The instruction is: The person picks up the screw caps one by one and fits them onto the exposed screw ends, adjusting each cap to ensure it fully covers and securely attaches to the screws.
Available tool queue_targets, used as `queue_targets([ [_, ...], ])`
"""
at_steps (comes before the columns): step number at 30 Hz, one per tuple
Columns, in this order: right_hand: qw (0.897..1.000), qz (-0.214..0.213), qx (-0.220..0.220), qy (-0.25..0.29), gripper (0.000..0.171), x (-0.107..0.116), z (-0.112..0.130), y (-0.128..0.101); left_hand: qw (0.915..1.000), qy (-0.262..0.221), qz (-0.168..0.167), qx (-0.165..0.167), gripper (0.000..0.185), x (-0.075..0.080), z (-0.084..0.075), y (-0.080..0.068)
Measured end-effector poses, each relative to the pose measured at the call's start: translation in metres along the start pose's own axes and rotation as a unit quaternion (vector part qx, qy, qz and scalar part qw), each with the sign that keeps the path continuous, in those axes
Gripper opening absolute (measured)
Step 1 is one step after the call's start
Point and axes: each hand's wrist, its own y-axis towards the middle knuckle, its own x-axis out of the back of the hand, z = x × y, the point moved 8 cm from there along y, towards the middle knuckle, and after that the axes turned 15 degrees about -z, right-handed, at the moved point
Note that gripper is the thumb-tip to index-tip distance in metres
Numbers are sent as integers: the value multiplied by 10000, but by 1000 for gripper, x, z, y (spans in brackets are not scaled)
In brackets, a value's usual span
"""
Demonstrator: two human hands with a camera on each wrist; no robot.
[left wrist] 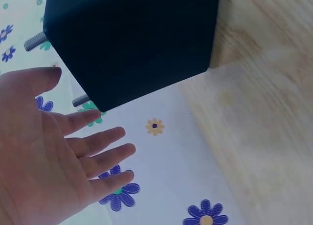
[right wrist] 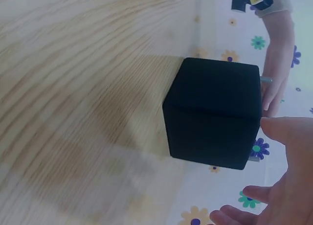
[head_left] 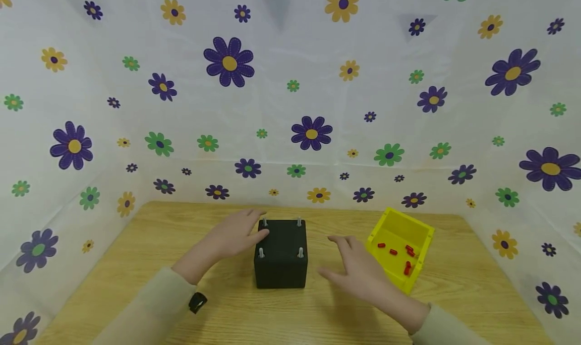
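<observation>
Black cube (head_left: 280, 256) standing on the wooden counter (head_left: 136, 264), near its middle, four grey threaded studs (head_left: 262, 252) sticking up from the top face. Left hand (head_left: 236, 231) lying against the cube's upper left edge, grip open, fingers straight and spread, holding nothing. In the left wrist view, same open palm (left wrist: 44, 161) just beside the cube (left wrist: 132, 39), studs (left wrist: 35, 40) jutting toward it. Right hand (head_left: 356, 272) hovering between cube and yellow tray (head_left: 422, 256), apart from both, grip open, fingers relaxed. In the right wrist view, fingertips (right wrist: 281, 129) near the cube (right wrist: 212, 112). Small red pieces (head_left: 394, 252) lying loose inside the tray. Flowered white sheet (head_left: 290, 108) hanging behind and to both sides.
</observation>
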Motion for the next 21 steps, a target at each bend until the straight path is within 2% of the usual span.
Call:
queue_targets([
  [10, 9936, -304, 605, -901, 80, 13, -6, -4, 9933, 992, -382, -460, 63, 8, -30, 5],
  [15, 9897, -424, 659, -1196, 80, 19, -14, -5, 9905, 1121, -408, -680, 63, 7, -43, 10],
  [21, 9866, -526, 705, -1372, 80, 26, -26, -5, 9914, 1031, -288, -756, 64, 4, -61, 16],
])
